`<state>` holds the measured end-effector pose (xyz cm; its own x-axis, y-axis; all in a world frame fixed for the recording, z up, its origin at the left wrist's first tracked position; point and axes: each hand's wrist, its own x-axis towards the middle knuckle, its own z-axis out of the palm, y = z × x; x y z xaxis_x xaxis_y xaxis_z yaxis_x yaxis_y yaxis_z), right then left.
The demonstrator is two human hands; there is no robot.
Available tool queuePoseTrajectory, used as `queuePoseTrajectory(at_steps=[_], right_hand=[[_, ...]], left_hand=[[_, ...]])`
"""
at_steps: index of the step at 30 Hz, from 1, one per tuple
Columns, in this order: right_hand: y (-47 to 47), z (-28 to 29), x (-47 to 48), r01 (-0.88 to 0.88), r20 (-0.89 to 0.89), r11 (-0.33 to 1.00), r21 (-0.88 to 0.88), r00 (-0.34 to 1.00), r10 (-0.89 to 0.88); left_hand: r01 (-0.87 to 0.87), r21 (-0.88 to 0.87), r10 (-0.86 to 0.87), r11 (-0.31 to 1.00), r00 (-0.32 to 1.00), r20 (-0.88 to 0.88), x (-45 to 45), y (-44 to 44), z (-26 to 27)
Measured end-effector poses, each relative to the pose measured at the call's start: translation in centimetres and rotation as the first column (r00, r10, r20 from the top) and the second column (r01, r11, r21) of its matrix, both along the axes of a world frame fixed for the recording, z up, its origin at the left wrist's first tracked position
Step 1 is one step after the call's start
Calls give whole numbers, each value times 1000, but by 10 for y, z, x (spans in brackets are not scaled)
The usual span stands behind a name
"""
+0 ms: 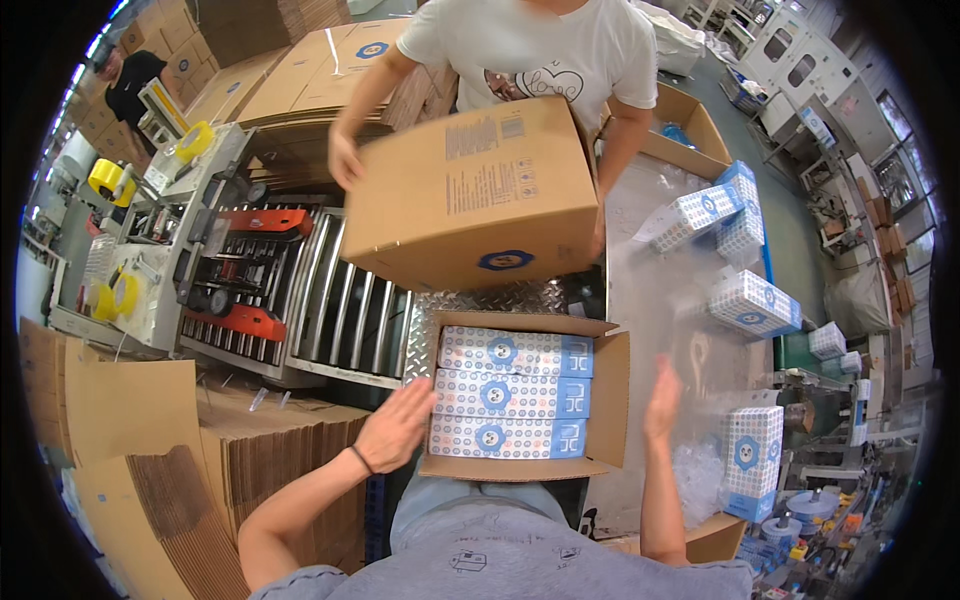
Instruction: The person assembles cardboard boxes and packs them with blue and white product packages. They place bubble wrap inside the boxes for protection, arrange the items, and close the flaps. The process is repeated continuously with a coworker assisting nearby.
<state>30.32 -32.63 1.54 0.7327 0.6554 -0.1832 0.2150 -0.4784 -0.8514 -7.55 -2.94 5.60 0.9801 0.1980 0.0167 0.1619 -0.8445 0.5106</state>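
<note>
An open cardboard carton [611, 405] stands right before me with its top flaps up. Inside it, three white-and-blue printed packs [495, 394] lie side by side; anything below them is hidden. My left hand [395, 426] is flat at the carton's left side, its fingertips at the edge; whether they touch is hard to tell. To the right of the carton, my right hand [661, 397] is raised over the worktable with nothing in it, slightly blurred. Across from me, a co-worker holds a larger printed carton [472, 195] with both hands, tilted above the metal plate.
A roller conveyor [352, 300] with a red-sided carton sealer [247, 270] runs left. Flattened cartons [285, 465] are stacked at lower left. On the right worktable [637, 292] lie several printed packs [754, 304] and clear plastic film [697, 480]. Another person [139, 86] stands far left.
</note>
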Motion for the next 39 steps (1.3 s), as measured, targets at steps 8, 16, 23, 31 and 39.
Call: queuePoseTrajectory(at_steps=[8,16,23,31,39], right_hand=[[96,71,-30,-456,532,888,-56,739,413],[69,4,-48,-507,647,840,-191,579,496],[48,-11,-34,-599,468,737,-313,578,668],[64,-22,-2,-522,101,848,94,852,513],[20,-82,-89,136,85,991,0,987,-136]], left_hand=[[446,142,-458,884,886,71,158,-48,-103],[462,34,-463,886,886,7,162,-40,-99],[551,-243,-602,798,747,-282,84,-61,-32],[-388,222,390,894,920,41,79,-4,-81],[-385,-666,504,639,863,-15,70,19,-130]])
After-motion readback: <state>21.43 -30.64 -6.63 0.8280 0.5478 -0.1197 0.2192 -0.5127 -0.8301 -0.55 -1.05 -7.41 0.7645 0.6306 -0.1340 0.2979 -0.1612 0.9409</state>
